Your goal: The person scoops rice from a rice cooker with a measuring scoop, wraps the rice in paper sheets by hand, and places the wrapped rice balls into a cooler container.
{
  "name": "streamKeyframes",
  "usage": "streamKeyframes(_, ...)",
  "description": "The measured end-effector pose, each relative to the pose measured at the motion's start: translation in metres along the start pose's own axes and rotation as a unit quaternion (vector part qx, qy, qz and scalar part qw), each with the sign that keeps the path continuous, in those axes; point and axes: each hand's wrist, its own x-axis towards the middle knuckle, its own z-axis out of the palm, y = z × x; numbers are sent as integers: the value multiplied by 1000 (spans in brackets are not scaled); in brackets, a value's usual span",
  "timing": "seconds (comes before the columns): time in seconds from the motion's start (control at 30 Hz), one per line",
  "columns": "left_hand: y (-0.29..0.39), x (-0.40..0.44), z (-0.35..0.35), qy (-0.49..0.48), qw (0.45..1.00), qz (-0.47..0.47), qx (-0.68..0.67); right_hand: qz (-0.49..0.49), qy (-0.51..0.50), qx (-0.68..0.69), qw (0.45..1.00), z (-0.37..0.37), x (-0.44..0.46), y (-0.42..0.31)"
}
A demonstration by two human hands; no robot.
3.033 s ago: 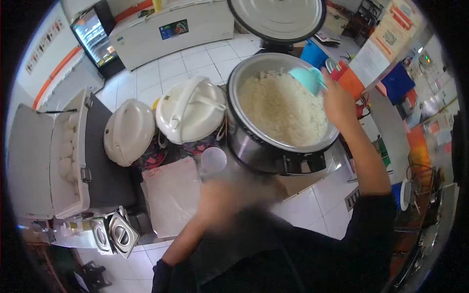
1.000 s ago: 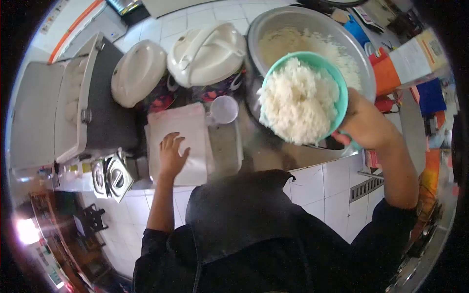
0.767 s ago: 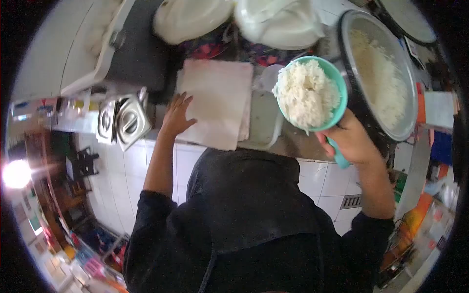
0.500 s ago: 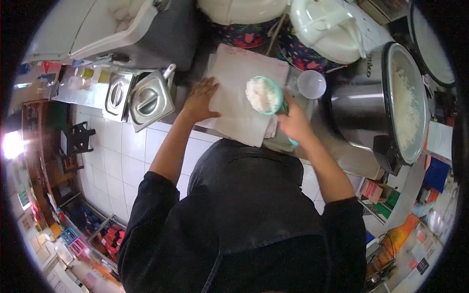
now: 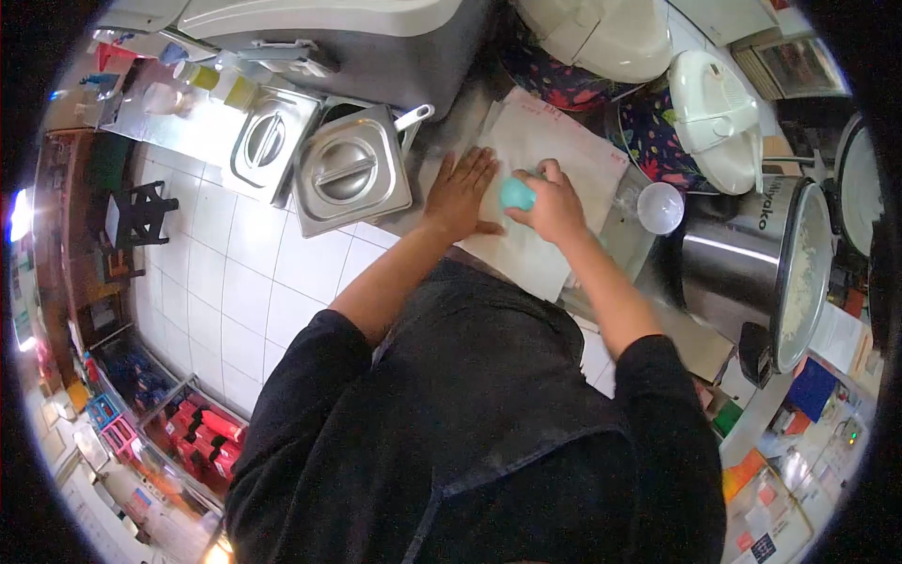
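My left hand lies flat with fingers stretched out, on the left edge of a stack of white wrapping paper. Over the middle of the sheets, my right hand is closed around a teal scoop. The scoop is turned mouth-down against the paper, its rounded bottom facing up. Any rice beneath it is hidden, and my fingers cover the handle. A clear plastic cup stands to the right of the paper.
At right, a large steel rice cooker stands open with rice inside. Two flowered containers with white lids are at the back. Lidded steel pans sit at the counter's left, one with a handle sticking out.
The scoop, earlier showing a heap of white rice, has been tipped over onto the paper. My right hand moved closer to my left. The camera view has shifted.
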Motion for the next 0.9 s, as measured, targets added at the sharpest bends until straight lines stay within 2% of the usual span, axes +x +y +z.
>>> streamKeyframes(0.03, 2, -2, 2, -9, 1000, 0, 4, -58, -46, 15, 997, -2, -3, 20)
streamKeyframes(0.13, -3, 5, 0, -16, 1000, -3, 9, -52, -132, -22, 990, -22, -4, 12)
streamKeyframes(0.33, -3, 1, 8, 21, 999, 7, -43, 109, 78, -39, 990, 13, -5, -8)
streamKeyframes(0.57, -1, 3, 6, 25, 997, 5, -69, 115, 120, -31, 986, 6, -12, -13)
streamKeyframes(0.63, 3, -6, 1, 37, 995, -12, -87, 93, 204, 22, 974, -16, -31, -16)
streamKeyframes(0.73, 11, -30, -29, -43, 988, 41, -140, 86, 353, 27, 931, -36, -52, 16)
streamKeyframes(0.77, 8, -33, -26, -54, 984, 96, -139, 100, 407, 46, 907, -43, -59, 34)
streamKeyframes(0.83, 4, -38, -16, -75, 967, 203, -132, 113, 517, -17, 848, -46, -69, 81)
streamKeyframes(0.9, 7, -39, -15, -92, 957, 231, -146, 144, 488, -87, 857, -44, -86, 119)
